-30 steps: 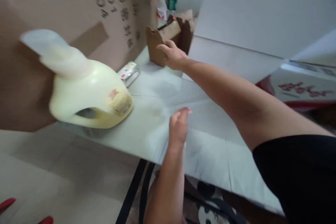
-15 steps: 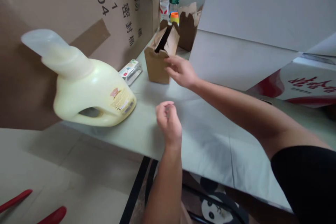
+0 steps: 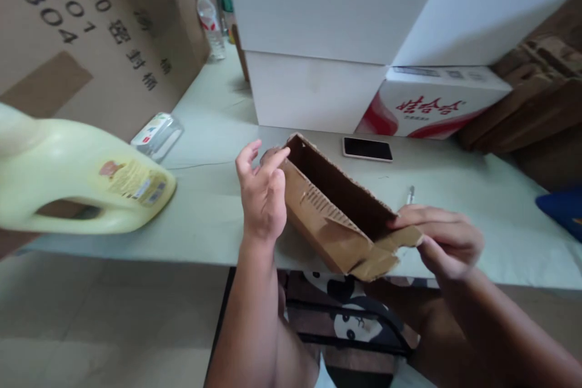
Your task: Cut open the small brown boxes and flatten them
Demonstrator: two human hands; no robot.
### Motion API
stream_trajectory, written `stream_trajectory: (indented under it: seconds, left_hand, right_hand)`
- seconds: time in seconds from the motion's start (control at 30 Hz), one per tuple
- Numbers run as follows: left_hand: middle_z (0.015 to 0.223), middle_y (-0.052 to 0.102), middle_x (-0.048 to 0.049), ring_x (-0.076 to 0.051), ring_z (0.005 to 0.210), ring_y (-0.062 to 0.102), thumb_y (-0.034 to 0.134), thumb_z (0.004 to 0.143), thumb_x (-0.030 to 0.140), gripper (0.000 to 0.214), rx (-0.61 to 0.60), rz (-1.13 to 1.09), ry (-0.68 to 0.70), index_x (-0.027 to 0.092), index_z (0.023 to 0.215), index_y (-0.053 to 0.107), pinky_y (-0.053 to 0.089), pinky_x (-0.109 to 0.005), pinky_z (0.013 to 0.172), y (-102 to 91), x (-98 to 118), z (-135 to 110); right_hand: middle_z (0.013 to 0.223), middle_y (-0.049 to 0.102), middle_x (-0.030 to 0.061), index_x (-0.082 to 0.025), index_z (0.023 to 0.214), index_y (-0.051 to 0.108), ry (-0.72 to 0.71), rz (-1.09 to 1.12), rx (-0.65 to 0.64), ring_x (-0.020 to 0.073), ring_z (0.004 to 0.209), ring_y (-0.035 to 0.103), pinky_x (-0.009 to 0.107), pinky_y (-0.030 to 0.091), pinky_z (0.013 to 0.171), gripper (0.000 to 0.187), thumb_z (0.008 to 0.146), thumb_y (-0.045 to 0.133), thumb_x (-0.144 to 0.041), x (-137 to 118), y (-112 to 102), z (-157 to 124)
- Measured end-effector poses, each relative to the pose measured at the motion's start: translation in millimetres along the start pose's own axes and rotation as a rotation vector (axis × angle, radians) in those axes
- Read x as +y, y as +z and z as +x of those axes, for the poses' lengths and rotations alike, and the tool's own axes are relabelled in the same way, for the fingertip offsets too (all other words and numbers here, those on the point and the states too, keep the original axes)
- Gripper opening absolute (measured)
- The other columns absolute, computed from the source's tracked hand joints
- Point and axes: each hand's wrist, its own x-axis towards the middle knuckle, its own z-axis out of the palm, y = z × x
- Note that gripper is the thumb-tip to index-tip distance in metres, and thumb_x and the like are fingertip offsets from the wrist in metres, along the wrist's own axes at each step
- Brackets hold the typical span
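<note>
A brown kraft paper carton point(image 3: 327, 212) lies tipped on its side over the near edge of the pale green table point(image 3: 209, 218), its open mouth facing up and away from me. My right hand point(image 3: 439, 239) pinches one of its top flaps at the near right end. My left hand point(image 3: 261, 191) rests against the carton's far left end, fingers apart and partly stretched. A pale yellow detergent jug point(image 3: 77, 179) lies on the table at the left, apart from both hands.
A black phone point(image 3: 367, 149) and a small pen point(image 3: 410, 194) lie on the table behind the carton. White boxes point(image 3: 318, 42) and a red-and-white box point(image 3: 431, 103) stand at the back; a large cardboard box point(image 3: 91, 24), a small packet point(image 3: 157, 133) and bottles point(image 3: 209, 18) at the left.
My right hand has brought the brown carton from the back of the table to the near edge and laid it on its side. My left hand has risen to its end. The view swung right.
</note>
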Motion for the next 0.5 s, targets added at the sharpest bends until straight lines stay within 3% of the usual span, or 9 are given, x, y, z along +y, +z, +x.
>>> stream_trajectory:
  seconds: [0.1,0.17,0.3,0.4,0.5]
  left_hand:
    - [0.136,0.048,-0.0103,-0.024,0.125,0.055,0.032,0.101,0.048,0.053,-0.153,0.047,0.015,0.021,0.103,0.077,0.040,-0.044,0.117,22.3,10.5,0.7]
    - [0.133,0.048,-0.0108,-0.025,0.129,0.052,0.035,0.100,0.046,0.049,-0.174,0.087,0.020,0.021,0.092,0.077,0.039,-0.045,0.117,33.5,12.3,1.5]
    - [0.111,0.055,-0.0110,-0.025,0.118,0.055,0.035,0.097,0.045,0.046,-0.065,0.024,0.015,0.021,0.070,0.064,0.048,-0.042,0.104,45.5,6.8,5.5]
    - [0.084,0.054,-0.0071,-0.024,0.104,0.060,0.038,0.094,0.041,0.036,0.033,-0.097,0.033,0.023,0.064,0.049,0.050,-0.041,0.094,49.6,-1.6,9.0]
    - [0.078,0.058,-0.0043,-0.021,0.085,0.063,0.046,0.089,0.034,0.028,0.079,-0.179,0.052,0.023,0.063,0.044,0.051,-0.039,0.083,53.0,-7.5,9.4]
  right_hand:
    - [0.078,0.078,0.0094,-0.020,0.080,0.073,-0.048,0.015,0.035,0.0179,0.056,0.070,0.030,0.058,0.055,0.021,0.093,0.056,-0.017,-5.9,-15.5,-6.4]
    - [0.077,0.077,0.0091,-0.020,0.079,0.072,-0.053,0.006,0.053,0.0171,0.055,0.069,0.029,0.057,0.053,0.022,0.093,0.055,-0.016,-5.4,-21.6,-7.3]
    - [0.084,0.079,0.0097,-0.019,0.077,0.072,0.036,-0.079,0.104,0.0167,0.063,0.074,0.025,0.059,0.055,0.024,0.094,0.055,-0.017,3.1,-30.8,-17.0]
    - [0.076,0.077,0.0066,-0.020,0.080,0.072,0.186,-0.142,0.194,0.0214,0.088,0.079,0.026,0.064,0.071,0.021,0.094,0.057,-0.017,14.4,-34.0,-31.3]
    - [0.073,0.076,0.0041,-0.022,0.095,0.074,0.288,-0.173,0.254,0.0246,0.106,0.076,0.031,0.065,0.080,0.015,0.095,0.059,-0.018,27.5,-31.5,-42.2]
